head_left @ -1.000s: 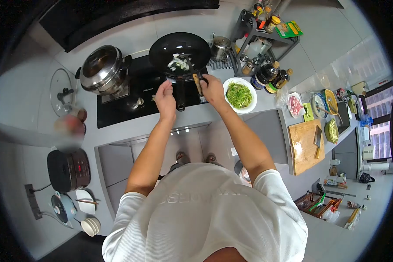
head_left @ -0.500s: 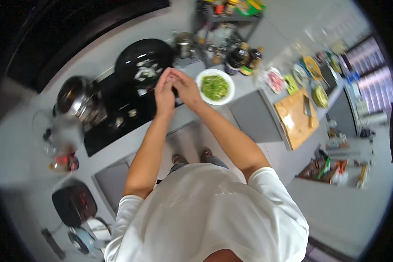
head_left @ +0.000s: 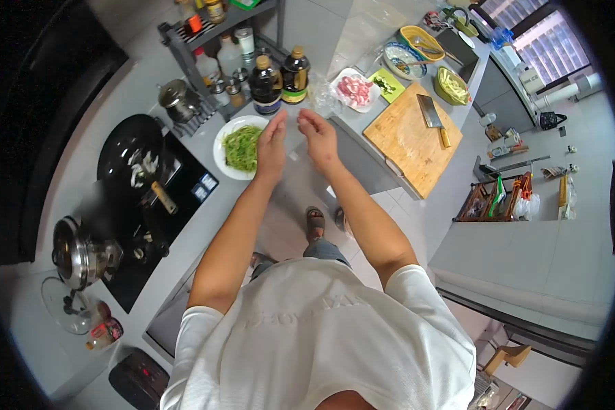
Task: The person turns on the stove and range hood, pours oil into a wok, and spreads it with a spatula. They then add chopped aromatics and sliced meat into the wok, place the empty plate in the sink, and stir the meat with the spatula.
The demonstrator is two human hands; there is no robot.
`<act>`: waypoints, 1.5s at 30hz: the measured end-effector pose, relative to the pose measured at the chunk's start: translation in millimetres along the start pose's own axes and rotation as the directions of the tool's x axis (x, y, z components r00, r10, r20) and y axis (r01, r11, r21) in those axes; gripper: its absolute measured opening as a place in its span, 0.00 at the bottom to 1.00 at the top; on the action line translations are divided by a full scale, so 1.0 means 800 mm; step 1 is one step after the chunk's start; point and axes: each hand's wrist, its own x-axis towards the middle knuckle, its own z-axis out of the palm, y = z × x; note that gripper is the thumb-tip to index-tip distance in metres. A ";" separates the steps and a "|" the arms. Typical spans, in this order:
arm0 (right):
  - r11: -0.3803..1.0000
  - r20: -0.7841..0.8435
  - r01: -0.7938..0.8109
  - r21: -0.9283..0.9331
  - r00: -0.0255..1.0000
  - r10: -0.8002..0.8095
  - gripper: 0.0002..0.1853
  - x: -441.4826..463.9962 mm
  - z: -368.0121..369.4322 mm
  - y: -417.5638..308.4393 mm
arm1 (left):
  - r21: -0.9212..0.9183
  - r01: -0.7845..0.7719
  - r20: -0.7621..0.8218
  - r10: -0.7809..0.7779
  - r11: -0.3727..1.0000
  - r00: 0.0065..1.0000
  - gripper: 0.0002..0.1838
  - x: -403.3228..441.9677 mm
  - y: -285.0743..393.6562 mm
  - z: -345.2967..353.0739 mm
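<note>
My left hand [head_left: 272,149] is held up beside the right rim of a white plate [head_left: 220,162] of shredded green vegetable [head_left: 240,147]. Its fingers are stretched out, with nothing in them that I can see. A little to the right, my right hand [head_left: 318,141] hovers in front of two dark sauce bottles [head_left: 265,87], fingers loosely bent and apart from the left hand. It appears to hold nothing. On the black stove sits a black wok [head_left: 116,147] with pale chopped pieces [head_left: 143,169] inside; its wooden-ended handle [head_left: 164,198] points towards me.
At right, a cleaver [head_left: 430,113] lies on a wooden cutting board [head_left: 406,140]. Behind it are a dish of sliced pink meat [head_left: 355,91], a green board with chopped pieces [head_left: 387,85] and a basket of pale strips [head_left: 452,86]. A steel pot [head_left: 82,253] stands at left.
My view and body have turned right, away from the stove. My hands, close together near the wok before, are now separated and between the plate and the cutting board.
</note>
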 end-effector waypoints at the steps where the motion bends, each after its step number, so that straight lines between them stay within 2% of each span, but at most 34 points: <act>1: 1.000 -0.041 -0.008 -0.016 0.999 0.008 0.19 0.018 -0.034 0.009 | 0.032 0.039 0.023 -0.039 0.999 0.999 0.23 0.008 -0.011 0.017; 3: 0.999 -0.123 -0.027 -0.045 0.992 0.021 0.19 0.058 -0.100 0.026 | 0.010 0.089 0.049 -0.090 0.996 0.995 0.23 0.031 -0.038 0.055; 7: 0.993 -0.188 -0.057 -0.102 0.981 0.037 0.19 0.137 -0.211 0.064 | -0.070 0.206 0.107 -0.198 0.976 0.974 0.23 0.085 -0.100 0.134; 11: 0.918 -0.297 -0.121 -0.377 0.955 0.004 0.22 0.191 -0.279 0.091 | -0.098 0.379 0.167 -0.360 0.920 0.918 0.23 0.139 -0.176 0.196; 13: 0.826 -0.380 -0.198 -0.527 0.925 -0.021 0.24 0.211 -0.298 0.104 | -0.083 0.434 0.087 -0.427 0.897 0.900 0.23 0.163 -0.219 0.217; 16: 0.696 -0.448 -0.386 -0.605 0.888 0.102 0.27 0.235 -0.318 0.117 | -0.106 0.502 -0.004 -0.505 0.859 0.863 0.21 0.184 -0.277 0.232; 19: 0.746 -0.357 -0.403 -0.531 0.904 0.234 0.27 0.260 -0.339 0.159 | -0.085 0.519 -0.053 -0.524 0.850 0.850 0.18 0.197 -0.298 0.237; 22: 0.855 -0.265 -0.460 -0.239 0.878 0.398 0.23 0.275 -0.335 0.174 | -0.097 0.493 -0.108 -0.502 0.864 0.858 0.14 0.201 -0.304 0.239; 25: 0.861 -0.342 -0.492 0.130 0.793 0.504 0.20 0.265 -0.314 0.142 | -0.172 0.477 -0.159 -0.502 0.862 0.850 0.12 0.199 -0.300 0.244; 26: 0.863 -0.350 -0.478 0.165 0.790 0.504 0.20 0.262 -0.310 0.132 | -0.204 0.476 -0.174 -0.511 0.855 0.842 0.12 0.197 -0.297 0.245; 28: 0.863 -0.365 -0.450 0.228 0.782 0.504 0.19 0.255 -0.312 0.132 | -0.152 0.497 -0.153 -0.517 0.854 0.842 0.14 0.194 -0.286 0.245; 32: 0.911 -0.408 -0.364 0.191 0.815 0.411 0.20 0.234 -0.330 0.127 | -0.029 0.547 -0.091 -0.547 0.837 0.832 0.17 0.179 -0.276 0.241; 35: 0.933 -0.389 -0.323 0.158 0.848 0.359 0.19 0.207 -0.334 0.072 | -0.047 0.566 -0.058 -0.567 0.823 0.821 0.19 0.162 -0.260 0.240; 40: 0.952 -0.259 -0.205 0.225 0.930 0.262 0.19 0.169 -0.326 0.002 | -0.191 0.518 -0.001 -0.528 0.834 0.849 0.30 0.138 -0.193 0.235; 44: 0.953 -0.135 -0.253 0.168 0.951 0.277 0.18 0.152 -0.287 -0.052 | -0.406 0.402 0.139 -0.380 0.820 0.915 0.35 0.127 -0.132 0.206; 45: 0.951 -0.104 -0.263 0.160 0.954 0.281 0.18 0.146 -0.270 -0.065 | -0.420 0.383 0.126 -0.365 0.823 0.923 0.36 0.123 -0.116 0.199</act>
